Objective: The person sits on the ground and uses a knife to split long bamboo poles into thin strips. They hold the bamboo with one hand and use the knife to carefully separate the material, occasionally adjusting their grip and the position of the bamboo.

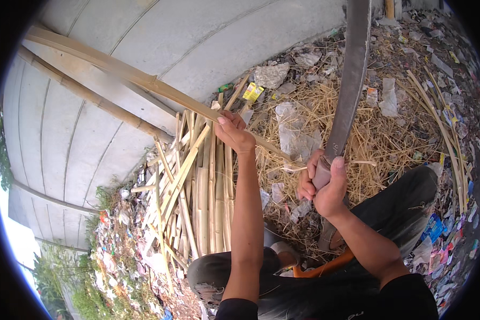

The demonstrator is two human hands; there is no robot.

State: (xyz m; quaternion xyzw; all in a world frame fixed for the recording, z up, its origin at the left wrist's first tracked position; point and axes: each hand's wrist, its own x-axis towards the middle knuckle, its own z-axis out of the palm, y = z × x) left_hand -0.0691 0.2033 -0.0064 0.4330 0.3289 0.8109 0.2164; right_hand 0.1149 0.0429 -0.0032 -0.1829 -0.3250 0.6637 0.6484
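Note:
My left hand point(234, 131) is closed round a long split bamboo strip point(162, 87). The strip slants from the upper left, through my fingers, down toward my other hand. My right hand point(325, 183) grips the handle of a large machete point(348, 85), its dark, broad blade pointing up and slightly right. The strip's lower end comes close to the machete's handle; whether they touch I cannot tell. A thin pale sliver point(364, 162) sticks out to the right of the handle. Straw-like shavings point(357, 133) lie on the ground beneath.
A pile of split bamboo point(204, 202) lies at left, near a concrete wall point(128, 37). A round bamboo pole point(90, 96) slants along that wall. Litter covers the ground, with a grey rock point(272, 76) ahead. More long strips point(442, 128) lie at right. My bent knees frame the near side.

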